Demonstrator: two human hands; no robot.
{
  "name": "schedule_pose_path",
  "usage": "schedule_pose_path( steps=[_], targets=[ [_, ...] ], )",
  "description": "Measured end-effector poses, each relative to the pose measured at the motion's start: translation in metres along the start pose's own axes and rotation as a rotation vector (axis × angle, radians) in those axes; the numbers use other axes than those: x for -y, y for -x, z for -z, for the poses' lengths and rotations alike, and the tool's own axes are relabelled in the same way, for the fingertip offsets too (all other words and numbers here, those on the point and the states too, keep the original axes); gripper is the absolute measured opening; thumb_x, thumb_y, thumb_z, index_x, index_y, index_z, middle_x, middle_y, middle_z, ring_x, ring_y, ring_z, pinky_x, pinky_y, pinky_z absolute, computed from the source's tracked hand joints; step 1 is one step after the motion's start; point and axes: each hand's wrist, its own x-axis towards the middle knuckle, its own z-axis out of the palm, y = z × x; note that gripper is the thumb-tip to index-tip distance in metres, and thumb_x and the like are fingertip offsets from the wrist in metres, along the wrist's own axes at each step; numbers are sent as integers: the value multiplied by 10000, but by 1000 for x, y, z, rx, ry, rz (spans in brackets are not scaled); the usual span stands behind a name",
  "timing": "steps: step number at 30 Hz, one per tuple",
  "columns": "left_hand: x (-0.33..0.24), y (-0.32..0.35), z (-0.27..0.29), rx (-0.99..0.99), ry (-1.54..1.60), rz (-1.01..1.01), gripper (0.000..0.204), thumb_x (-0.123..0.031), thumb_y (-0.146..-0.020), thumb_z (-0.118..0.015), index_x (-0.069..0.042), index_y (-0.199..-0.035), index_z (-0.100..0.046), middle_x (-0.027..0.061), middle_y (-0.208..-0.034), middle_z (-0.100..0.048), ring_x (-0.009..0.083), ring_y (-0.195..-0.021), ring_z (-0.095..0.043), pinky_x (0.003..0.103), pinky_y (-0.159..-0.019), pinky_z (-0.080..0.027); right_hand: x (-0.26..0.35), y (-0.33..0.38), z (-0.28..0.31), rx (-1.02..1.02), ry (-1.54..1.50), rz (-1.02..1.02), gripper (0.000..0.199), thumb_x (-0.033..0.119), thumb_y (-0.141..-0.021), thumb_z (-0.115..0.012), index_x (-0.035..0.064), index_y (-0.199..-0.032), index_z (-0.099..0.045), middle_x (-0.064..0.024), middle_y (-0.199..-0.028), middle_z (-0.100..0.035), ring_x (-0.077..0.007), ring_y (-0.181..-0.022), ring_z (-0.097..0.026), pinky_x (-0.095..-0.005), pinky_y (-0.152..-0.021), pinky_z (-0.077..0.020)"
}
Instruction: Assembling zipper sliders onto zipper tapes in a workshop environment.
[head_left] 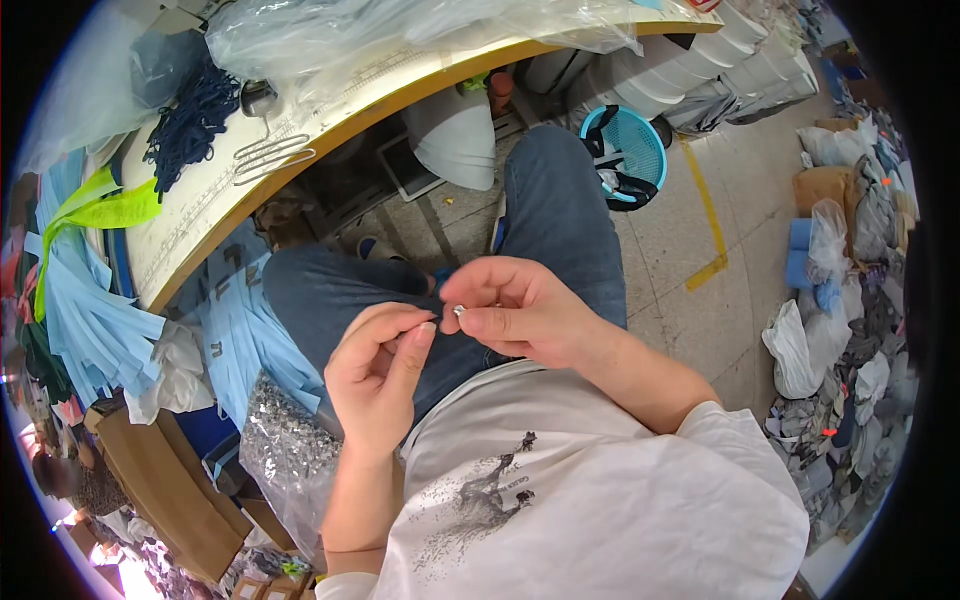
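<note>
My two hands are raised close together over my lap, fingertips nearly meeting. Between thumb and fingers of my right hand (520,315) is a small shiny metal piece (459,311); its exact kind is too small to make out. The thumb and forefinger of my left hand (378,365) are pinched together just left of it, and whatever they hold, if anything, is too small to name. Beside my left forearm stands a clear plastic bag (285,435) full of small shiny silvery pieces.
Ahead curves a white table (205,228) bearing dark blue cords (190,130), a bent wire rack (270,155) and plastic sheeting (400,30). Light blue fabric strips (95,310) hang at left, near a cardboard box (170,490). A turquoise basket (640,150) stands on the floor; bagged piles (840,330) line the right.
</note>
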Motion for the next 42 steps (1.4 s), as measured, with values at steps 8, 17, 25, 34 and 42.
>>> schedule_pose_path(
  steps=[8, 17, 25, 34, 42],
  targets=[
    [-3, 2, -4, 27, 244, 121, 120, 35, -910, -579, 30, -1023, -619, 93, -998, -621, 90, -753, -553, 199, -636, -455, -12, -1, 13, 85, -87, 101, 147, 86, -934, -606, 34, -1071, -601, -72, -975, -678, 3, -607, -477, -147, -432, -299],
    [-3, 3, -7, -23, 145, 60, 189, 28, -906, -586, 6, -1093, -583, 72, -992, -597, 95, -814, -553, 198, -679, -453, -10, -1, 7, -35, 210, 219, 147, -24, -843, -678, 47, -955, -616, -113, -994, -661, -82, -771, -603, -178, -584, -448],
    [-11, 4, -15, -38, 421, 162, 412, 1, -889, -606, -4, -1270, -451, 65, -917, -614, 112, -779, -578, 230, -643, -459, -17, -7, 4, -78, 311, 420, 169, -5, -806, -732, 47, -951, -663, -11, -922, -643, -29, -750, -545, -182, -625, -423],
    [-10, 4, -15, -59, 329, 147, 348, 20, -877, -617, -10, -1198, -486, 56, -898, -619, 89, -734, -544, 203, -632, -432, -13, -4, 4, -35, 339, 391, 174, -91, -800, -692, 16, -919, -623, -98, -972, -618, -132, -862, -616, -233, -727, -512],
    [-8, 4, -13, -8, 307, 95, 337, 95, -872, -598, 0, -1173, -481, 69, -938, -625, 84, -831, -567, 163, -690, -455, -11, -4, 3, -79, 376, 347, 159, -81, -807, -692, 11, -922, -632, -87, -985, -615, -107, -844, -594, -218, -715, -494]
  ],
)
